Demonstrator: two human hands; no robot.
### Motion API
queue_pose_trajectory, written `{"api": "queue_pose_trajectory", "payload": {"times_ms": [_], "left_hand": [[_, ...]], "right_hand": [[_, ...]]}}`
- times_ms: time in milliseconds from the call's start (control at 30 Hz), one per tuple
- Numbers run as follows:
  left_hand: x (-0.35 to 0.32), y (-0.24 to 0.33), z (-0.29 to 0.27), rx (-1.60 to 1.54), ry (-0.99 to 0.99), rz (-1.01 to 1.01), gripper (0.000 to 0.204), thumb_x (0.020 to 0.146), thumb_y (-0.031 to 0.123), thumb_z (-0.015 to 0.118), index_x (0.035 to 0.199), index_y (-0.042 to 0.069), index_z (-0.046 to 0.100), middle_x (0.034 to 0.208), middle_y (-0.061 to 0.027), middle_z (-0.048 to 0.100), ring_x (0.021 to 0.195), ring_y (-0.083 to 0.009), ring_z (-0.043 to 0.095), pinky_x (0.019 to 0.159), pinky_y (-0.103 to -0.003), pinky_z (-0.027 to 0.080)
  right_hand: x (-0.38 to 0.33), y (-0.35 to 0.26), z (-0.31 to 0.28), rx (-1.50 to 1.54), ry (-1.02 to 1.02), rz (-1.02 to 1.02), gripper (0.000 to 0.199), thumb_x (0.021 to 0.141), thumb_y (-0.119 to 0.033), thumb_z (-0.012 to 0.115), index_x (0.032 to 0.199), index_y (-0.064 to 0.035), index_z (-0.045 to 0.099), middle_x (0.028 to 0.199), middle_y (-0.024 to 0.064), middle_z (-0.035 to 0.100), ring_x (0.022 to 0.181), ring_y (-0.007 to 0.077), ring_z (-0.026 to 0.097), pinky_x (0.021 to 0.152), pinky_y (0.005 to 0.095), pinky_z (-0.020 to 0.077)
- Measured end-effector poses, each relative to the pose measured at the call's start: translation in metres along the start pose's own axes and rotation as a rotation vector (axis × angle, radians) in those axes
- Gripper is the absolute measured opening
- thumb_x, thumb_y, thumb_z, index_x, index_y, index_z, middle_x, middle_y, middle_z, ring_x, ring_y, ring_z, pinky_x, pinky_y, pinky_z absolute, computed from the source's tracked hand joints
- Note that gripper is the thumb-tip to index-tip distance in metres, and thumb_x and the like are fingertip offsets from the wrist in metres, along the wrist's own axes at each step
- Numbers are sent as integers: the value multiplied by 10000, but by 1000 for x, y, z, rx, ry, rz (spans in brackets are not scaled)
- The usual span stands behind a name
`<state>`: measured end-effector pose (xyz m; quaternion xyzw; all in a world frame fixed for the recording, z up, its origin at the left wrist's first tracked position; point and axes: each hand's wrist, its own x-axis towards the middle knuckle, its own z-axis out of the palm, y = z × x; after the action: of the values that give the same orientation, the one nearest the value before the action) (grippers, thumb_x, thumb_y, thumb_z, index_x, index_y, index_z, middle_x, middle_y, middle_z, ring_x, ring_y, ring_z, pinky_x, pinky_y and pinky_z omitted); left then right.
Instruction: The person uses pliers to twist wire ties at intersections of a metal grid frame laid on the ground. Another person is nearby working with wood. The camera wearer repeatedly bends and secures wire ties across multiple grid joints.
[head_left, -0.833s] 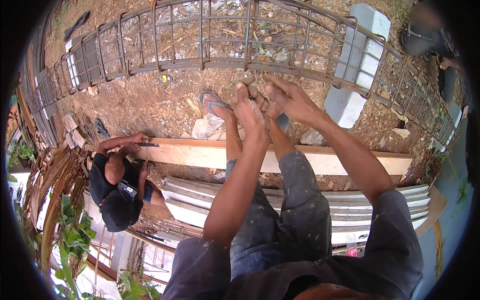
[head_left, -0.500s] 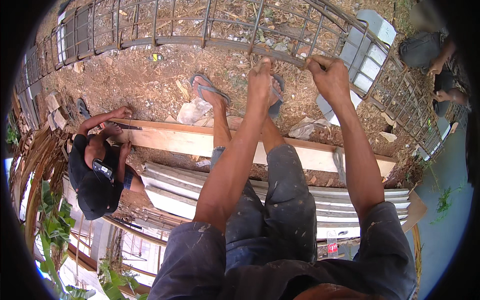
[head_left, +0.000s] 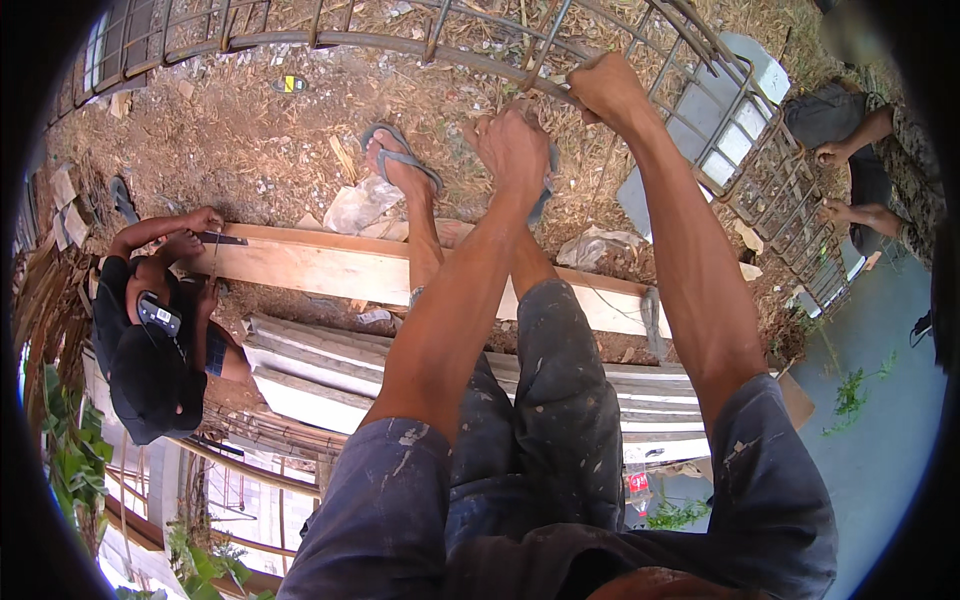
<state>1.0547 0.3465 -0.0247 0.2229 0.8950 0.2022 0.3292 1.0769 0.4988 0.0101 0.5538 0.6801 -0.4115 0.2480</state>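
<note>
A long cage of rusty steel rebar (head_left: 390, 50) arcs across the far side, made of long bars with square ties. My right hand (head_left: 607, 90) is closed around its near long bar, knuckles up. My left hand (head_left: 508, 145) hovers just on the near side of that bar, over my right foot. Its fingers look loosely spread and slightly blurred, and no held thing shows in it. The undersides of both hands are hidden.
A long timber plank (head_left: 330, 265) lies behind my feet, with stacked pale boards (head_left: 320, 375) nearer. At left a co-worker (head_left: 155, 350) holds a saw at the plank. Another person (head_left: 870, 150) sits at right by the cage. A tape measure (head_left: 290, 85) lies on the ground.
My left hand has come off the bar and moved nearer to me. My right hand has shifted left and farther along the bar. The view has turned slightly.
</note>
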Motion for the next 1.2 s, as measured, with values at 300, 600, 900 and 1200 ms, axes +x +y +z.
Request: {"api": "queue_pose_trajectory", "payload": {"times_ms": [300,600,900,1200], "left_hand": [[0,-7,-37,-142,-197,-26,169,813,101,557,881,30,695,767,-214,669,774,-362,640,843,-447,445],[76,-2,-82,310,-29,750,155,813,203,649,930,159,741,973,-19,669,999,-279,595,896,-466,413],[129,-23,-55,188,-249,887,238,821,336,655,974,187,757,1188,6,653,1184,-275,517,1012,-456,401],[119,14,-71,533,-540,511,387,809,369,560,947,41,712,1071,-161,673,1090,-329,589,982,-435,405]], "right_hand": [[-7,-6,35,984,-52,190,128,859,-13,546,819,68,637,749,108,616,479,111,409,404,277,312],[-24,2,83,674,373,25,249,804,-198,707,958,-5,740,679,84,685,592,130,602,565,309,475],[-28,-1,95,798,397,16,216,832,-167,681,963,-3,732,706,80,692,603,128,604,566,301,474],[-19,7,60,669,148,-26,283,784,-198,729,944,36,727,746,116,696,656,158,630,614,301,497]]}}
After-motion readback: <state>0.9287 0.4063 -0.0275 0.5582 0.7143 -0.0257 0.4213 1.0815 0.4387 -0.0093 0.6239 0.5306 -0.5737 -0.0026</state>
